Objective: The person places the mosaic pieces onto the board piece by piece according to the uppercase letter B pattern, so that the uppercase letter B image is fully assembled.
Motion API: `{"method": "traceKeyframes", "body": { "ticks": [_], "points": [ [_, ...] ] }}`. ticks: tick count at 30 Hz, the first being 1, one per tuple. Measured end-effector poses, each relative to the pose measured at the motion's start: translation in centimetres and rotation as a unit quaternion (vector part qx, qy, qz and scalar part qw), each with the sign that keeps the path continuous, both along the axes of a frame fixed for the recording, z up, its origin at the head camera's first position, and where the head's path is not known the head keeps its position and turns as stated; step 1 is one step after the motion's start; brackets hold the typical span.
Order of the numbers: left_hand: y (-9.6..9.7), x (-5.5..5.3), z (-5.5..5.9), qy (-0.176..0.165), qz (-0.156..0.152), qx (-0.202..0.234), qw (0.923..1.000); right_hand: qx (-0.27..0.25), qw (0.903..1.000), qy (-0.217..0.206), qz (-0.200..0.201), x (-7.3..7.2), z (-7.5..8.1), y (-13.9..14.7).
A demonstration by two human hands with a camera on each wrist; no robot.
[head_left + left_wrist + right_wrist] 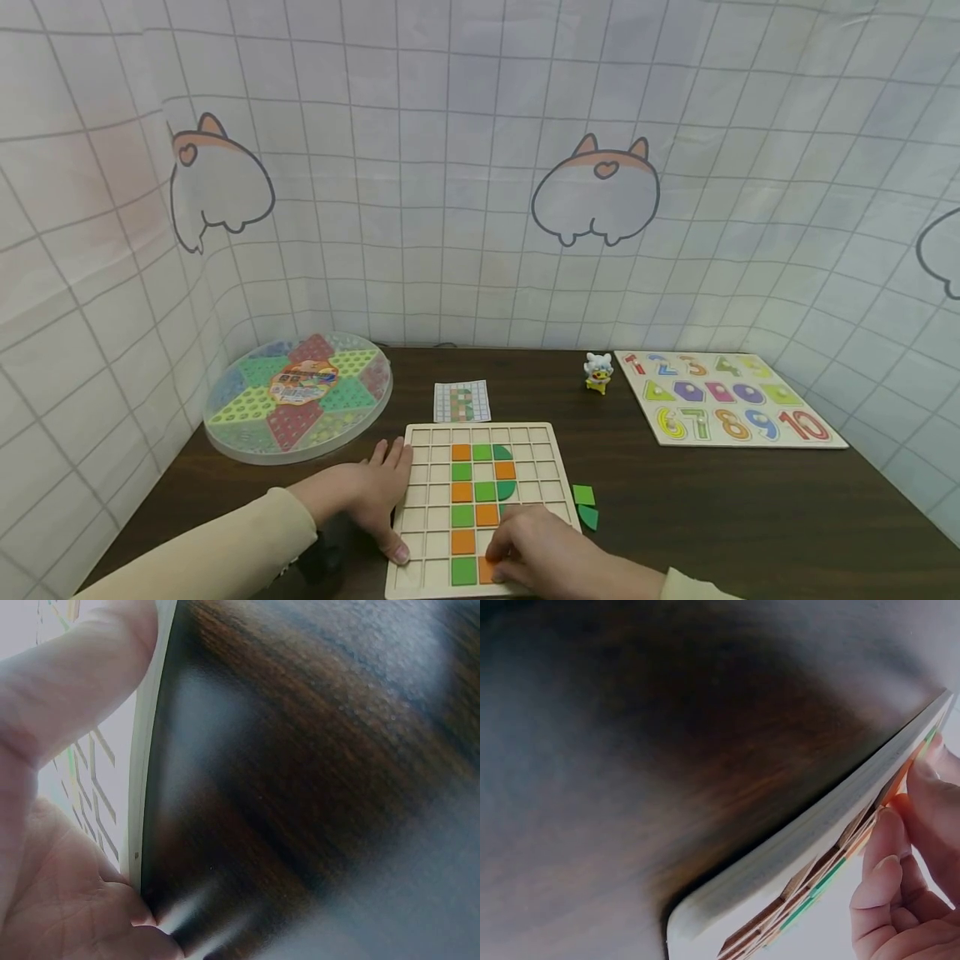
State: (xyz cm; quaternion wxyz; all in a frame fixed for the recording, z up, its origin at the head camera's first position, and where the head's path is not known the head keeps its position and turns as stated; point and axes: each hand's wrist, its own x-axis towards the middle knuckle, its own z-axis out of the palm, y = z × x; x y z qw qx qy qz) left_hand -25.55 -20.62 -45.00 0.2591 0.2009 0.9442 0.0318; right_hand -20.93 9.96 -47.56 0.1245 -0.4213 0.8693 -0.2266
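A wooden grid board (437, 542) lies on the dark table, with orange and green square tiles and dark green quarter-round pieces set in its middle columns. Along the board's left edge rests my left hand (380, 492), its fingers spread and thumb on the frame. At the near edge my right hand (543, 546) pinches an orange square tile (487, 570) in the bottom row, beside a green square tile (464, 571). In the right wrist view, thumb and fingertips meet the orange tile (898, 780) low over the board; the hand hides some of the cells.
Right of the board lie a loose green square (583, 495) and a dark green rounded piece (588, 517). Behind it is a printed pattern card (461, 402). A round Chinese checkers board (300, 398) stands left; a small figurine (597, 372) and a number puzzle (731, 400) stand right.
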Motion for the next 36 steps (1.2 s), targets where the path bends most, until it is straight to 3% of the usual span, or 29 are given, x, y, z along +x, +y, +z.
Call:
{"method": "traceKeyframes", "body": {
  "ticks": [7, 8, 15, 24, 27, 32, 36],
  "points": [
    [0.0, 0.0, 0.1, -0.001, 0.005, 0.002, 1.0, -0.002, 1.0, -0.002, -0.003, 0.2, 0.3, -0.1],
    [0.0, 0.0, 0.1, 0.0, 0.006, 0.001, 1.0, -0.005, 1.0, -0.007, -0.003, -0.1, -0.2, 0.0],
    [0.0, -0.1, 0.1, -0.002, 0.007, 0.002, 1.0, -0.011, 0.9998, 0.002, 0.014, 0.9, 1.8, -0.2],
    [0.0, -0.1, 0.2, -0.001, 0.003, -0.006, 1.0, -0.013, 0.997, 0.041, 0.064, -1.4, -2.0, 1.3],
    [0.1, -0.1, 0.2, -0.002, 0.005, -0.008, 1.0, -0.014, 0.9961, 0.041, 0.077, -1.8, -2.4, 1.5],
    [0.1, 0.0, 0.2, -0.006, 0.012, 0.001, 0.9999, -0.024, 0.9964, 0.04, 0.07, -1.1, -0.8, 1.7],
    [0.1, -0.1, 0.1, -0.003, 0.009, 0.003, 0.9999, -0.035, 0.9979, 0.042, 0.033, 0.4, 3.1, 2.2]
  ]
}}
